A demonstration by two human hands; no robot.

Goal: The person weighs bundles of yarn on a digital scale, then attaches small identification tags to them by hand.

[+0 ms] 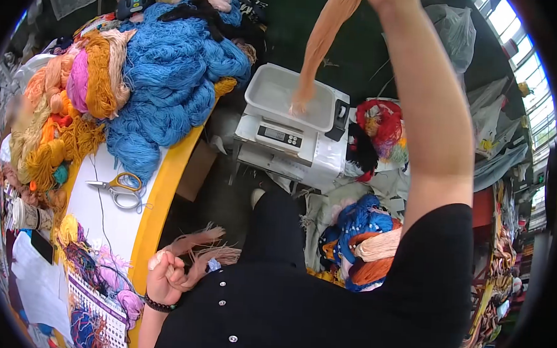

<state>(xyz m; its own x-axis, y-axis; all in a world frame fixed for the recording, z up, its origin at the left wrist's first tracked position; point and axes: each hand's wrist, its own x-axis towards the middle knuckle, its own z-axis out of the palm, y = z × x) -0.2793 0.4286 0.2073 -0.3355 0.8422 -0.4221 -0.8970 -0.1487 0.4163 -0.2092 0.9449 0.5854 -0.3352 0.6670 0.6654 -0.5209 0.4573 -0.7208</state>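
Observation:
My right hand point(392, 0) is raised at the top edge, its fingers cut off by the frame. From it hangs a long hank of peach yarn point(326, 39), its lower end reaching into the white tray point(261, 111) of a digital scale point(279, 136). My left hand point(167, 278), with a dark beaded bracelet at the wrist, is closed in front of my body around a bundle of pink yarn point(201, 239). Loose cut ends stick out past the fingers. Scissors point(122, 189) with yellow and grey handles lie on the table, away from both hands.
A yellow-edged table point(152, 221) on the left carries a big heap of blue yarn point(171, 63), orange and pink hanks, a calendar sheet point(101, 312) and a phone point(41, 246). Bags of mixed yarn point(362, 240) sit right of the scale stand. A cardboard box point(196, 170) is under the table.

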